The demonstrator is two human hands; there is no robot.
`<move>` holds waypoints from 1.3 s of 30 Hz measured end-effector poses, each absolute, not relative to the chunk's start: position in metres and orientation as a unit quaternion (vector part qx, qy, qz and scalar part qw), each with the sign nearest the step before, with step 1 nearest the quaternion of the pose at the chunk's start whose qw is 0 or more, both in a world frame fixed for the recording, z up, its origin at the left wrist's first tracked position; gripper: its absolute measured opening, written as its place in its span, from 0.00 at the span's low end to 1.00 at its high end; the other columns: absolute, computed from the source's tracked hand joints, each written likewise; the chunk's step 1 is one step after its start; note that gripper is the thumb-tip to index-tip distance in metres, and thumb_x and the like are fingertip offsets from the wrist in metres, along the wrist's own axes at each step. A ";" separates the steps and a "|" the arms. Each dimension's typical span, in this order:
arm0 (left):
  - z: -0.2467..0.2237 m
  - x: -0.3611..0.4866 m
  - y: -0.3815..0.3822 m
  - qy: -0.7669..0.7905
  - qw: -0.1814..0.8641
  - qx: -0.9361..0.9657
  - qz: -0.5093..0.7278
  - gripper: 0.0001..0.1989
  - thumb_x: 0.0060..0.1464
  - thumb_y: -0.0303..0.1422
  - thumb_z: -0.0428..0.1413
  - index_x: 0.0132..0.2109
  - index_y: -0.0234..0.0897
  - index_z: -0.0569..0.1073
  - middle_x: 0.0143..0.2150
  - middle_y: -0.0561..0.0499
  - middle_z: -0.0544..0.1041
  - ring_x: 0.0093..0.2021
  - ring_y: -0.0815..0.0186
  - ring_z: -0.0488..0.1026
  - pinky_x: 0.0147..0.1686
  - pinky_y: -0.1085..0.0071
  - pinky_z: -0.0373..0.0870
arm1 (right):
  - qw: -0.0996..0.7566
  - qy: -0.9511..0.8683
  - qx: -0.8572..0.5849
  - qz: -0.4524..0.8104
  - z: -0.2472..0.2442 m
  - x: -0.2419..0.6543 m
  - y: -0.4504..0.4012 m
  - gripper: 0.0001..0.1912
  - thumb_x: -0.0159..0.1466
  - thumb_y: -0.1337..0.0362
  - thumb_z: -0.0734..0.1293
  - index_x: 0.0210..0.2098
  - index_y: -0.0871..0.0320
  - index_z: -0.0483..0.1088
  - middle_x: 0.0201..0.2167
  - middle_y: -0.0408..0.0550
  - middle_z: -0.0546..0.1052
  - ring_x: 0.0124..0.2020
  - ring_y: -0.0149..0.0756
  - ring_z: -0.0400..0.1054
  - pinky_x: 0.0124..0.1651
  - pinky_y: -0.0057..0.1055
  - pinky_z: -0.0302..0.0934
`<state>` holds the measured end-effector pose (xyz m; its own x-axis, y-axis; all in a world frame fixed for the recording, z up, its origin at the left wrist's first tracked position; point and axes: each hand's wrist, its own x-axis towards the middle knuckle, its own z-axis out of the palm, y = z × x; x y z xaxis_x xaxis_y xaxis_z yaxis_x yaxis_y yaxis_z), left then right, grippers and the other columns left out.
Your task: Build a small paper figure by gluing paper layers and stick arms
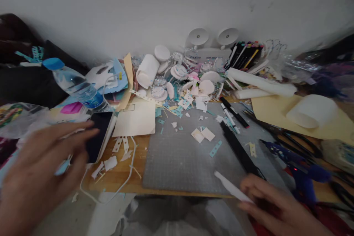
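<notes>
My left hand (49, 169), slightly blurred, is at the left with its fingers stretched out and apart. Its fingertips are over the edge of a dark-screened phone (100, 136); I cannot tell if they touch it. My right hand (268, 202) is closed around a slim white stick with a rounded tip (231, 186), which points up and left above the front of the grey cutting mat (177, 166). Just beyond that hand lies a long black flat object (239, 149). Two small cream card squares (203, 135) and a light blue punched strip (215, 148) lie on the mat.
A blue glue gun (298, 169) with a red light and black-handled scissors (298, 140) lie at the right. A water bottle (80, 88) leans at the left. A white cable (132, 162) loops over the front edge. Paper scraps and discs (207, 86) pile up at the back.
</notes>
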<state>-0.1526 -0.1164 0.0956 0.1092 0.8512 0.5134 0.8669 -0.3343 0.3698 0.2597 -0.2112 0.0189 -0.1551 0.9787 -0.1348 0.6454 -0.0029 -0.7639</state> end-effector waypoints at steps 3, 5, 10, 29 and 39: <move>0.073 -0.089 -0.140 -0.491 -0.121 -0.790 -0.347 0.16 0.54 0.28 0.59 0.48 0.50 0.78 0.47 0.49 0.80 0.45 0.58 0.77 0.46 0.66 0.71 | 0.235 -0.706 -0.548 0.383 0.026 0.223 -0.173 0.10 0.66 0.57 0.64 0.29 0.52 0.68 0.21 0.38 0.69 0.22 0.30 0.66 0.24 0.23 0.61; 0.055 -0.056 -0.145 -0.485 -0.245 -0.766 -0.344 0.18 0.53 0.32 0.62 0.52 0.47 0.77 0.46 0.47 0.80 0.43 0.58 0.77 0.43 0.67 0.73 | 0.238 -0.713 -0.530 0.393 0.028 0.204 -0.161 0.07 0.66 0.59 0.64 0.32 0.53 0.68 0.22 0.37 0.69 0.23 0.29 0.65 0.24 0.22 0.59; 0.038 -0.017 -0.141 -0.490 -0.495 -0.635 -0.335 0.06 0.57 0.35 0.60 0.38 0.40 0.82 0.30 0.50 0.80 0.31 0.65 0.74 0.31 0.73 0.68 | 0.270 -0.706 -0.515 0.404 0.035 0.193 -0.163 0.06 0.67 0.62 0.64 0.35 0.53 0.71 0.26 0.39 0.73 0.26 0.29 0.67 0.29 0.22 0.61; -0.011 -0.013 -0.143 -0.550 -0.416 -0.647 -0.327 0.06 0.56 0.31 0.59 0.39 0.42 0.82 0.36 0.48 0.83 0.37 0.61 0.79 0.40 0.69 0.72 | 0.168 -0.646 -0.739 -0.093 -0.043 0.264 -0.156 0.26 0.70 0.50 0.55 0.51 0.67 0.66 0.40 0.65 0.73 0.40 0.58 0.69 0.41 0.52 0.66; -0.028 -0.018 -0.135 -0.533 -0.312 -0.722 -0.313 0.07 0.59 0.30 0.57 0.41 0.41 0.80 0.37 0.47 0.80 0.39 0.60 0.74 0.40 0.65 0.71 | 0.298 -0.623 -0.720 0.074 0.002 0.249 -0.196 0.21 0.71 0.57 0.53 0.59 0.55 0.63 0.48 0.56 0.76 0.44 0.46 0.74 0.40 0.38 0.71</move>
<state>-0.0176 -0.1350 -0.0282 0.2357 0.9644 0.1201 0.5737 -0.2379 0.7838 0.2486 -0.1962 0.0023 0.2137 0.9404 0.2645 0.8527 -0.0474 -0.5203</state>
